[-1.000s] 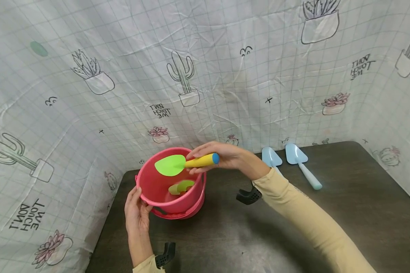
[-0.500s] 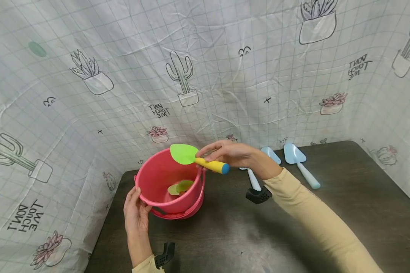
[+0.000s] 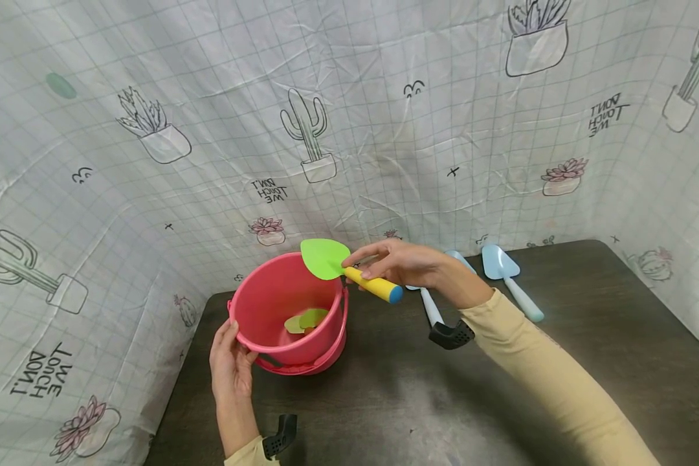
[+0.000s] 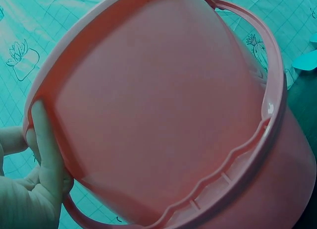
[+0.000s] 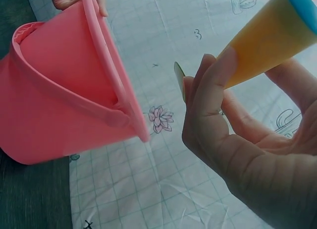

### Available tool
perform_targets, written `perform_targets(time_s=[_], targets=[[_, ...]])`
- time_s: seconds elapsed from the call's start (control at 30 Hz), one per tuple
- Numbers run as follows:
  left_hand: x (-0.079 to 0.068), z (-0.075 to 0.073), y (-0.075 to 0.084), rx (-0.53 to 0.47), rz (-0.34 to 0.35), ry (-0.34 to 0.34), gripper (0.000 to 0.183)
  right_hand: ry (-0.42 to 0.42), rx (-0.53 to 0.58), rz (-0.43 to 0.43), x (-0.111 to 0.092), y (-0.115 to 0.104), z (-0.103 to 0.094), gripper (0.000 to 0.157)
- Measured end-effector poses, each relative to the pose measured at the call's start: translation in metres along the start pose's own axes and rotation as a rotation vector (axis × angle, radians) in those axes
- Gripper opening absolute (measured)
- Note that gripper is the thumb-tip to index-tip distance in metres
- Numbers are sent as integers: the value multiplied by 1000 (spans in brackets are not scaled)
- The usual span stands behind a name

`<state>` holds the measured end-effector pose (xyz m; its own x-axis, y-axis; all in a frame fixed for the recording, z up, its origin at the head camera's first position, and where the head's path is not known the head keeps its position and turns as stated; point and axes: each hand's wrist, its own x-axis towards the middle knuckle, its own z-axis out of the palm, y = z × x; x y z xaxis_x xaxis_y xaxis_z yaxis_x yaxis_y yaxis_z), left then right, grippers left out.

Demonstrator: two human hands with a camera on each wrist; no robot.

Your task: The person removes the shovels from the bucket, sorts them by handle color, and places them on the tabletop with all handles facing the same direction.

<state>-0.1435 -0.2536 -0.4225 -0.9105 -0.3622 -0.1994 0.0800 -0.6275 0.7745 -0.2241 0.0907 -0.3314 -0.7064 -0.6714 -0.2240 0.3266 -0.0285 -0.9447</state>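
A pink bucket (image 3: 309, 357) stands on the dark table, its mouth facing up toward the head camera. My left hand (image 3: 233, 366) grips its left rim; in the left wrist view a digit of that hand (image 4: 47, 174) lies along the inside wall. Just beyond the right rim, my right hand (image 3: 413, 266) holds a toy shovel (image 3: 371, 282) by its yellow, blue-ended handle, raised above the table. Its leaf-shaped green blade points left, overlapping the bucket's far right rim in the head view. Inside the bucket lie green and yellow-green pieces (image 3: 311, 317), partly hidden by the wall.
Right of the bucket, a light blue shovel (image 3: 499, 262) lies on the table (image 3: 384, 401). More pale blue shovel parts (image 3: 431, 307) show around and behind the right wrist. A cactus-print cloth (image 3: 378, 142) hangs close behind and at both sides.
My right hand has carried the toy shovel rightward, from over the bucket's mouth to its right rim, and its handle end has swung toward me. The left hand keeps its hold on the rim.
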Motion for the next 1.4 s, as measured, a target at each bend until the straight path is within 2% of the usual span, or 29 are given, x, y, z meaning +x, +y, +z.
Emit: perform_targets(time_s=[0.33, 0.63, 0.9, 1.13, 1.4], targets=[[0, 0, 0, 16, 10, 0, 32, 40, -42, 8, -8, 5, -10, 37], [0, -3, 1, -2, 7, -4, 30, 73, -66, 42, -18, 12, -18, 47], [1, -1, 1, 23, 18, -7, 26, 69, -107, 29, -31, 17, -25, 51], [1, -1, 1, 13, 29, -21, 23, 65, -115, 9, -46, 26, -29, 47], [1, -1, 1, 7, 24, -37, 20, 94, -109, 21, -66, 36, -36, 52]])
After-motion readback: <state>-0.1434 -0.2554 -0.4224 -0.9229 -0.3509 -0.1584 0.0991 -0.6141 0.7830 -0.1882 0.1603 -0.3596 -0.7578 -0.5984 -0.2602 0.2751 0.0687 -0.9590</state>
